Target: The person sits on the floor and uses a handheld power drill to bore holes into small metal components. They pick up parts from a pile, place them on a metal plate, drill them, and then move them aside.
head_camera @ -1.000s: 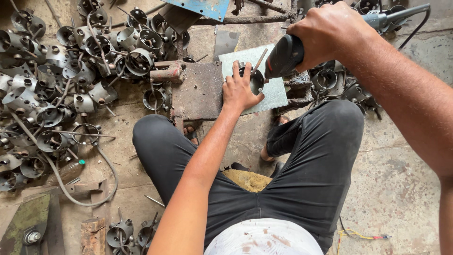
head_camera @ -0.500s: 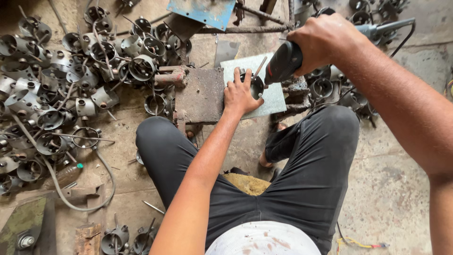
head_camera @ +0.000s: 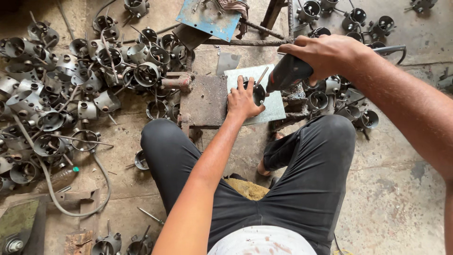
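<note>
My left hand (head_camera: pixel 243 100) presses down on a small round metal cup (head_camera: pixel 258 93) that sits on a pale metal plate (head_camera: pixel 273 106). My right hand (head_camera: pixel 323 54) grips a dark hand-held power tool (head_camera: pixel 289 73), angled down with its thin tip at the cup. A rusty square block (head_camera: pixel 205 100) lies just left of the plate. My legs in dark trousers are folded below the work spot.
A big heap of grey metal cups (head_camera: pixel 71 89) covers the floor at left, with more cups (head_camera: pixel 344 104) at right and behind. A blue metal sheet (head_camera: pixel 207 19) and rusty rods lie at the back. A hose (head_camera: pixel 75 208) curls at lower left.
The view has shifted slightly; both hands stay at the cup, with the tool still angled onto it. No clear change in grip.
</note>
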